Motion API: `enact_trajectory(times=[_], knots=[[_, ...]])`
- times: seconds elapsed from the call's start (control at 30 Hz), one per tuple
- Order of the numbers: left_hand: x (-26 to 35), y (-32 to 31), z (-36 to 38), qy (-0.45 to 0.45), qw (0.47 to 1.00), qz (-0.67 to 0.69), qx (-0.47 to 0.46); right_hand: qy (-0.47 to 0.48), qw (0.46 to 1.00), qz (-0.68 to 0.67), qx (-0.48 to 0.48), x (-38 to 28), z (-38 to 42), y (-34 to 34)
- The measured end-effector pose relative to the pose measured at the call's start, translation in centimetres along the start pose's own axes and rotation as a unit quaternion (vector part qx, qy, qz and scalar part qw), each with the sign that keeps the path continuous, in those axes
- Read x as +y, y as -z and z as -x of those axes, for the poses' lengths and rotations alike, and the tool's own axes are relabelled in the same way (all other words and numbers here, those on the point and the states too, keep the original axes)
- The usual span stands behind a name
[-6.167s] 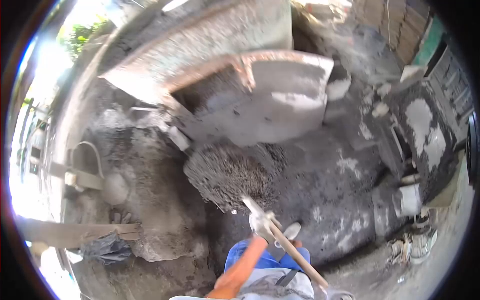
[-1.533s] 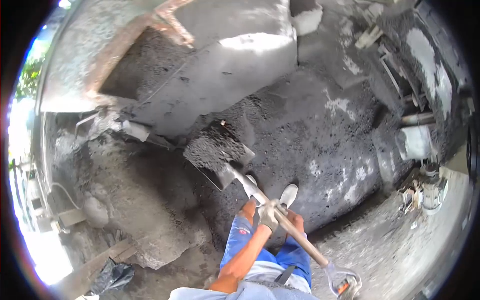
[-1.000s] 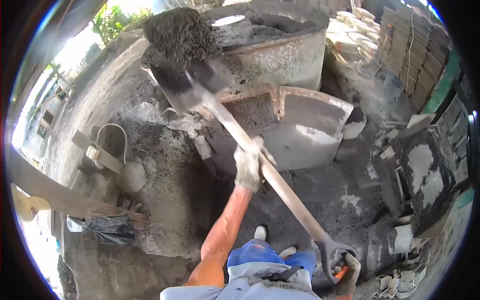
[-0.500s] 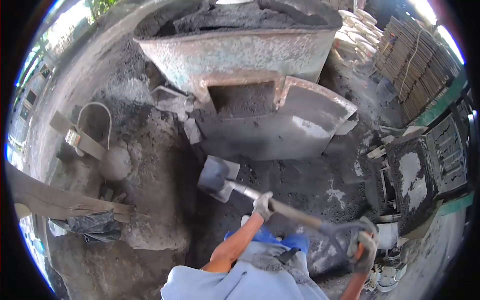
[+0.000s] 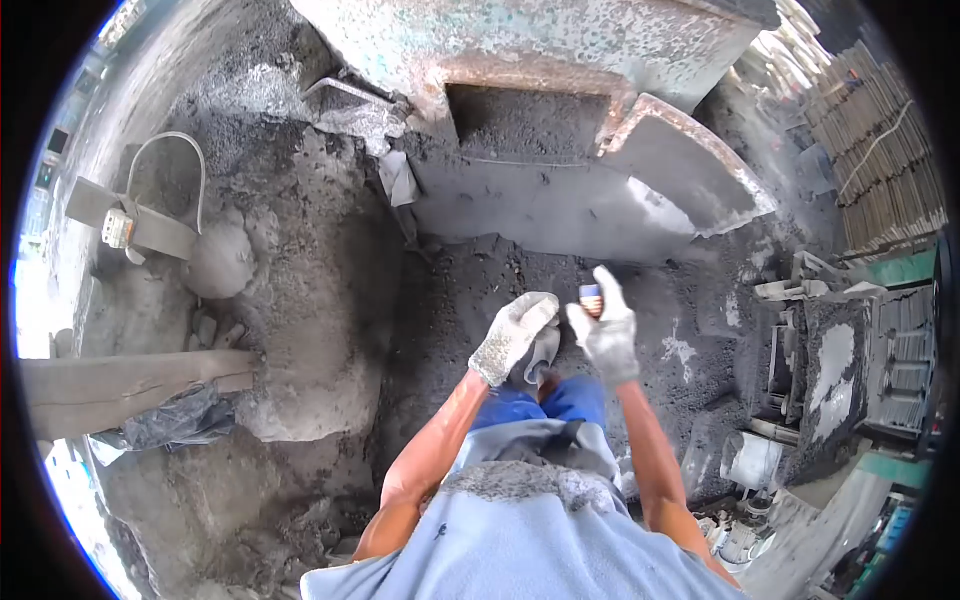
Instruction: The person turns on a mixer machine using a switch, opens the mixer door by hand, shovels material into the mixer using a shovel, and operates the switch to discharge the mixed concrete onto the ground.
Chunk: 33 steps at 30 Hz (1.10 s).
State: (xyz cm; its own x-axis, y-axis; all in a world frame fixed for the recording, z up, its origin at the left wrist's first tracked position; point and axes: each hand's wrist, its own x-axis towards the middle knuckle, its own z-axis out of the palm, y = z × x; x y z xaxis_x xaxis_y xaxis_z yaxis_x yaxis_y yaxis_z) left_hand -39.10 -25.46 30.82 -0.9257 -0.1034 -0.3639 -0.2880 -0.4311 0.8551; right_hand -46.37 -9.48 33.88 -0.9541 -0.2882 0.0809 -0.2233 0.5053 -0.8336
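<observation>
Past a wooden beam, a worker's gloved left hand is curling, its contents impossible to tell, near a small blue-and-brown item showing within the gloved right hand, which is forming a part-open C, grip uncertain, both hands apparently staging close handling at waist height.

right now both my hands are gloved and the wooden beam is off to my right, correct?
No, the side is wrong: the head camera view shows the wooden beam off to your left. Your left hand and right hand are gloved.
</observation>
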Motion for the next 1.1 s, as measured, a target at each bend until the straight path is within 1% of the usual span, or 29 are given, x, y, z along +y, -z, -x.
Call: enact_trajectory(times=[0.07, 0.1, 0.13, 0.17, 0.2, 0.23, 0.27, 0.3, 0.33, 0.4, 0.43, 0.47, 0.53, 0.57, 0.6, 0.67, 0.7, 0.77, 0.8, 0.83, 0.87, 0.9, 0.93, 1.0, 1.07, 1.1], knots=[[-1.1, -1.1, -0.8, -0.007, 1.0, -0.01, 0.001, 0.075, 0.994, 0.075, 0.014, 2.6, 0.0, -2.1], [-1.9, -2.2, -2.3, 0.0, 0.999, -0.026, 0.035, 0.064, 0.998, -0.017, -0.011, 4.6, -0.6, -2.5], [-2.4, -2.9, -2.6, 0.013, 0.997, -0.045, 0.057, 0.028, 0.992, -0.091, -0.081, 4.3, -1.1, -1.5], [-3.2, -3.0, -3.7, -0.03, 0.988, -0.126, 0.083, 0.044, 0.986, -0.127, -0.098, 5.4, -1.5, -1.0], [-3.9, -3.1, -4.7, 0.009, 0.991, -0.091, 0.093, 0.062, 0.979, -0.156, -0.116, 6.6, -2.0, 0.1], [-3.4, -3.8, -5.3, 0.047, 0.992, -0.052, 0.105, 0.043, 0.978, -0.178, -0.097, 8.8, -2.1, 0.5], [-2.7, -4.1, -5.9, 0.082, 0.989, -0.013, 0.12, -0.027, 0.986, -0.143, -0.086, 9.0, -2.3, 1.9], [-2.3, -4.2, -6.5, 0.067, 0.986, 0.092, 0.121, -0.041, 0.995, -0.016, -0.084, 11.6, -2.2, 2.4], [-1.5, -4.1, -6.9, 0.078, 0.986, 0.111, 0.097, -0.055, 0.989, 0.109, -0.082, 14.4, -2.1, 2.0], [-0.1, -3.9, -7.6, 0.102, 0.981, 0.154, 0.052, -0.075, 0.965, 0.233, -0.098, 16.7, -2.7, 0.5], [-0.3, -4.1, -8.1, 0.096, 0.986, 0.127, 0.041, -0.083, 0.947, 0.293, -0.106, 18.0, -3.0, -0.6], [0.8, -4.3, -8.1, 0.104, 0.982, 0.157, 0.01, -0.058, 0.963, 0.251, -0.073, 20.6, -3.2, -2.5], [-0.1, -3.7, -8.3, 0.088, 0.989, 0.116, 0.011, -0.008, 0.986, 0.164, -0.001, 27.2, -3.7, -7.2], [-0.8, -2.8, -8.6, 0.092, 0.981, 0.167, 0.037, -0.046, 0.985, 0.161, -0.028, 27.9, -4.4, -8.8], [-0.7, -1.2, -8.5, 0.077, 0.982, 0.157, 0.064, -0.083, 0.982, 0.16, -0.054, 28.5, -5.1, -10.5], [-0.2, 2.3, -8.8, 0.041, 0.982, 0.145, 0.115, -0.053, 0.978, 0.17, -0.106, 27.4, -6.5, -13.7], [0.4, 4.9, -8.3, 0.06, 0.978, 0.162, 0.118, 0.065, 0.977, 0.195, -0.053, 26.8, -6.5, -16.2], [2.5, 10.4, -7.1, 0.047, 0.975, 0.163, 0.142, 0.067, 0.966, 0.228, -0.101, 23.5, -7.1, -21.2], [3.9, 13.2, -6.3, 0.042, 0.972, 0.178, 0.146, -0.014, 0.976, 0.166, -0.144, 20.6, -7.7, -23.6], [5.2, 15.2, -5.2, 0.053, 0.965, 0.159, 0.201, 0.046, 0.969, 0.188, -0.153, 19.7, -7.8, -26.4], [6.5, 16.6, -4.0, 0.066, 0.955, 0.14, 0.253, 0.07, 0.973, 0.161, -0.153, 17.4, -8.1, -28.3], [8.5, 17.3, -2.8, 0.049, 0.947, 0.149, 0.281, 0.095, 0.974, 0.133, -0.154, 15.0, -8.5, -30.2], [9.4, 18.6, -1.7, 0.051, 0.946, 0.065, 0.312, 0.119, 0.975, 0.105, -0.156, 12.7, -8.9, -32.2], [11.9, 20.5, 0.2, 0.047, 0.936, 0.084, 0.34, 0.169, 0.969, 0.084, -0.16, 10.4, -8.8, -35.2], [12.2, 21.0, 1.3, 0.032, 0.924, 0.125, 0.359, 0.173, 0.965, 0.073, -0.185, 7.3, -9.2, -36.0], [12.6, 20.5, 1.7, 0.017, 0.922, 0.141, 0.36, 0.179, 0.966, 0.046, -0.183, 6.8, -9.3, -36.4]])
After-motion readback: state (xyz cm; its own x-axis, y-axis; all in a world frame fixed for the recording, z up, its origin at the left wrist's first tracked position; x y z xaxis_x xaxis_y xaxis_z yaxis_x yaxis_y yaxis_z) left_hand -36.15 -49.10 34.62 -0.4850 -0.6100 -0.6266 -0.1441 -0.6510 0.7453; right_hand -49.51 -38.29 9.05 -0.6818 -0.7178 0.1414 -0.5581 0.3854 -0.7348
